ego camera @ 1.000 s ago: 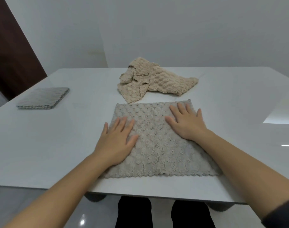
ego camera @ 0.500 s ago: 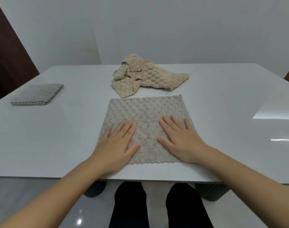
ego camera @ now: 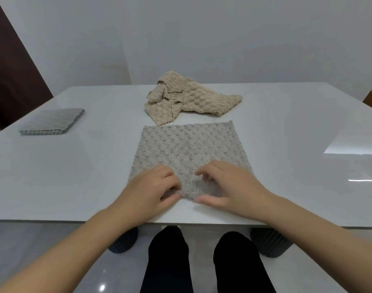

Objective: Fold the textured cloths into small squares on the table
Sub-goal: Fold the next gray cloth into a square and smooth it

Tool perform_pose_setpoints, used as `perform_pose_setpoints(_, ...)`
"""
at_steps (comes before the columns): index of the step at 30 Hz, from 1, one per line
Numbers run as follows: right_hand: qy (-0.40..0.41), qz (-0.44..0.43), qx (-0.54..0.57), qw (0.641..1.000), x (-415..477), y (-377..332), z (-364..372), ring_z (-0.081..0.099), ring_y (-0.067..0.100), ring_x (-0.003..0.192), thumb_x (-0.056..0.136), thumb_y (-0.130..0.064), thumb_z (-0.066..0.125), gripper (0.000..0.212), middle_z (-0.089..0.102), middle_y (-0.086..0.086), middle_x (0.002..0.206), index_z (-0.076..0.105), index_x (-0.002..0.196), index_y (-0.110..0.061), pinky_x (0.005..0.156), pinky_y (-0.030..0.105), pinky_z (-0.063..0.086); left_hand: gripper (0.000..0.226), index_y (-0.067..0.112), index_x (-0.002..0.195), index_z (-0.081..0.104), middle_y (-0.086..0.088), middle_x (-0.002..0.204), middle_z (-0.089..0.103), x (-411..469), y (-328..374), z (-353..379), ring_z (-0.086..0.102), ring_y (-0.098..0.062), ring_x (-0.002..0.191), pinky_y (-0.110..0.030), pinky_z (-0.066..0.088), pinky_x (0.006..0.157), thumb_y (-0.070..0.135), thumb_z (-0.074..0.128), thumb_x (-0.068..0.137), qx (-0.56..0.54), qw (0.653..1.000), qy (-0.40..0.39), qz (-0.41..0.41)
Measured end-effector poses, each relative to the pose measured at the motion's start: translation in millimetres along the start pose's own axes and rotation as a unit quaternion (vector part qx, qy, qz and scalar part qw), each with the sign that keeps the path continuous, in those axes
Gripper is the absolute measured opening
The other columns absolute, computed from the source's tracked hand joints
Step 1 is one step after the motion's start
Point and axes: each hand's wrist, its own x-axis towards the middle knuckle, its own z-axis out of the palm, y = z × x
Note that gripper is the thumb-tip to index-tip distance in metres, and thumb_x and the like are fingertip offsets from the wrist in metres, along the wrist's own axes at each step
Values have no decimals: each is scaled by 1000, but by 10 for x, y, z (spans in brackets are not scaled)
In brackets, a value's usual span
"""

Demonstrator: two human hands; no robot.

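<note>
Flat cloth, head view: grey-beige, bobbled, spread on white table, near hem under both hands. Left hand: fingers curled, thumb and fingertips pinching hem, small ridge of fabric raised. Right hand: fingers bent onto cloth, thumb at hem, fabric caught between. Crumpled beige cloth ahead of hands, just beyond flat cloth's far edge. Folded grey cloth well left of left hand. Flat cloth's near corners hidden by hands.
</note>
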Motion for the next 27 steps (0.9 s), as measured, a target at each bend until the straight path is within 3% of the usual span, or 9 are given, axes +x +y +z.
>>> perform_pose_setpoints(3, 42, -14, -26, 999, 52, -41, 102, 56, 13, 94, 80, -48, 53, 41, 58, -10, 103, 53, 114, -25, 73, 32, 45, 11, 23, 85, 56, 14, 73, 50, 67, 22, 12, 45, -8, 68, -27, 40, 56, 32, 50, 86, -2, 997, 31, -71)
perform_pose_setpoints(5, 69, -4, -34, 997, 65, 20, 99, 58, 20, 90, 76, -23, 59, 33, 60, -5, 101, 55, 109, -20, 68, 35, 46, 8, 25, 92, 57, 18, 77, 48, 57, -29, -8, 44, -5, 71, -22, 35, 58, 25, 55, 83, -8, 995, 19, -96)
perform_pose_setpoints(7, 78, 45, -4, 996, 47, 149, 37, 57, 17, 92, 76, -11, 61, 35, 59, -8, 104, 55, 109, -21, 70, 34, 47, 19, 28, 94, 57, 21, 86, 51, -4, -125, -48, 48, -2, 80, -21, 40, 64, 24, 54, 76, -11, 995, -12, -100)
perform_pose_setpoints(9, 87, 102, 62, 989, 4, 310, -48, 59, 13, 90, 79, -9, 63, 34, 61, -12, 100, 56, 108, -24, 76, 33, 48, 19, 35, 88, 55, 24, 86, 54, -76, -217, -117, 49, 0, 82, -22, 42, 67, 27, 49, 71, -41, 989, -23, -138)
perform_pose_setpoints(12, 141, 162, 166, 962, 13, 526, -133, 59, 8, 78, 82, -5, 65, 24, 66, -10, 88, 60, 93, -26, 72, 19, 45, 11, 30, 80, 61, 16, 80, 65, -101, -367, -201, 57, 0, 79, -16, 41, 68, 18, 62, 78, -125, 963, 40, -235)
perform_pose_setpoints(15, 154, 184, 218, 946, 119, 630, -187, 61, 9, 76, 85, -10, 67, 21, 69, -8, 85, 62, 83, -30, 71, 19, 44, 16, 26, 80, 68, 9, 75, 68, 15, -516, -258, 57, -1, 72, -8, 38, 62, 10, 67, 83, -169, 934, 97, -299)
perform_pose_setpoints(19, 115, 195, 244, 943, 258, 741, -273, 50, 0, 55, 85, -5, 60, 20, 62, -19, 65, 65, 82, -25, 57, 11, 38, 19, 24, 75, 66, 3, 72, 66, 171, -701, -280, 56, -17, 73, -25, 40, 64, 13, 61, 90, -182, 923, 105, -322)
perform_pose_setpoints(22, 133, 218, 261, 931, 359, 894, -304, 43, 2, 50, 85, -8, 57, 14, 51, -17, 52, 65, 77, -15, 57, 20, 37, 27, 22, 67, 61, 12, 59, 57, 274, -832, -241, 50, -15, 66, -30, 36, 62, 15, 56, 93, -209, 908, 114, -344)
perform_pose_setpoints(27, 183, 243, 304, 903, 577, 1109, -248, 43, 10, 60, 86, -24, 67, 29, 47, -2, 62, 51, 72, -4, 60, 28, 35, 33, 5, 70, 45, -3, 68, 51, 474, -947, -159, 43, -21, 68, -34, 30, 62, 22, 45, 99, -210, 895, 134, -371)
